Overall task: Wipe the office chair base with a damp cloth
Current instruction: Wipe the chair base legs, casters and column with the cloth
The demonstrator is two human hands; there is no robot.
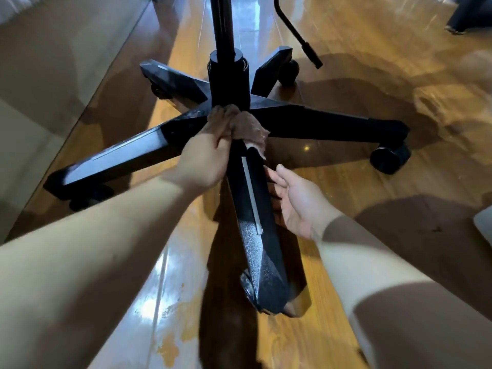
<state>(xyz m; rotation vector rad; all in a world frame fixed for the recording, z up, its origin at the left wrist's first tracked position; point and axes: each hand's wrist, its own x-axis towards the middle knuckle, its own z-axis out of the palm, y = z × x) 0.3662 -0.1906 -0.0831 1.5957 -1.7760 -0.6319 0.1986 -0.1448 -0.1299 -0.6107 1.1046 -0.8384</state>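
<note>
Here's the black five-spoke plastic office chair base (319, 121), standing on its dark castors (388, 159) on a glossy amber wooden floor (359, 187), right in front of the person. One spoke, the near spoke (255, 235) with a silver strip down its top, points straight at the camera. The left hand (205, 158) is up at the hub, fingers curled tight around a crumpled brown cloth (249, 127). That cloth is pressed onto the base where the near spoke meets the black central column (229, 83), with a ragged corner hanging off the spoke's right edge.

The right hand (295, 198) is further down, palm turned in against the right flank of that same spoke. Its fingers (274, 179) lie loosely extended along the side, touching it, thumb raised. The fingertips run into the spoke's shadow, so I cannot tell how far they reach under. Up top, a black bent adjustment lever (295, 30) angles down to the right of the column. Dust speckles the spoke's near end.
</note>
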